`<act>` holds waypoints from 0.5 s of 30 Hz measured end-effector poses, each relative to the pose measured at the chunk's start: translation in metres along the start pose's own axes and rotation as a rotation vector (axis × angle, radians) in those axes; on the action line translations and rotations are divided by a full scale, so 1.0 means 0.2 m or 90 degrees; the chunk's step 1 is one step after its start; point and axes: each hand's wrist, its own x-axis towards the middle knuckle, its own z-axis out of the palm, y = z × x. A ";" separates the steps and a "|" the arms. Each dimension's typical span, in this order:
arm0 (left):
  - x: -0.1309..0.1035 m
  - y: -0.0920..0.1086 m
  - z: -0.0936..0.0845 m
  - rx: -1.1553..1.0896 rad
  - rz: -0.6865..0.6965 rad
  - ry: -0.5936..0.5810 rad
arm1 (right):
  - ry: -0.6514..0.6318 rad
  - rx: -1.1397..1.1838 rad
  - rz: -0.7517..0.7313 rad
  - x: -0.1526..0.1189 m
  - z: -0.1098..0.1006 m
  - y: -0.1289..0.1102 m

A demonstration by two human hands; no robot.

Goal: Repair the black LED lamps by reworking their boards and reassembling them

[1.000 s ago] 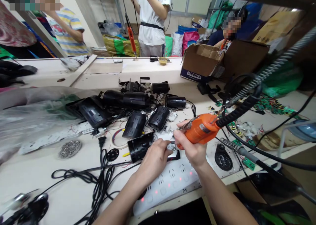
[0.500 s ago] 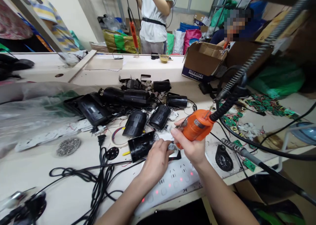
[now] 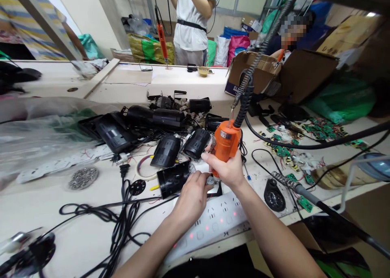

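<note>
My right hand is wrapped round an orange electric screwdriver, held nearly upright with its coiled cord and a spring rising from the top. The tool's tip is hidden behind my hands. My left hand is closed round the end of a small silvery-white part, just below the screwdriver. Left of it lies a black cylindrical housing with a yellow stub at its far end. Two more black housings rest just behind. Under my wrists runs a white power strip with red lights.
A round dish of screws and tangled black cables lie left. Green circuit boards, a soldering iron and an open cardboard box stand right. A person in a white shirt is across the table.
The orange screwdriver and my right hand have moved left, and the tool has swung from slanted to nearly upright. My left hand stays at the same part.
</note>
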 end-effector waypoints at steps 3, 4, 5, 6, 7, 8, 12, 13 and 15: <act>0.00 0.00 0.00 0.050 0.012 -0.008 | -0.013 0.009 0.000 0.00 -0.01 0.01; 0.00 0.00 0.00 0.057 0.013 -0.009 | -0.017 0.009 -0.005 0.00 -0.01 0.01; 0.00 0.00 0.00 0.059 0.013 -0.007 | -0.025 0.009 -0.010 0.00 -0.01 0.01; 0.00 0.01 0.00 0.054 0.012 -0.001 | -0.035 0.009 -0.014 0.00 -0.02 0.01; 0.00 0.01 0.00 0.044 0.012 0.005 | -0.045 0.011 -0.017 0.00 -0.02 0.01; 0.00 0.01 -0.01 0.030 0.011 0.007 | -0.052 0.019 -0.018 -0.01 -0.03 0.00; -0.02 0.01 -0.07 -0.069 -0.020 0.000 | -0.015 0.112 -0.063 -0.06 -0.06 -0.09; -0.03 0.02 -0.09 -0.128 -0.048 0.005 | -0.003 0.145 -0.087 -0.08 -0.06 -0.11; -0.07 0.03 -0.13 -0.296 -0.141 0.022 | 0.003 0.182 -0.126 -0.14 -0.07 -0.15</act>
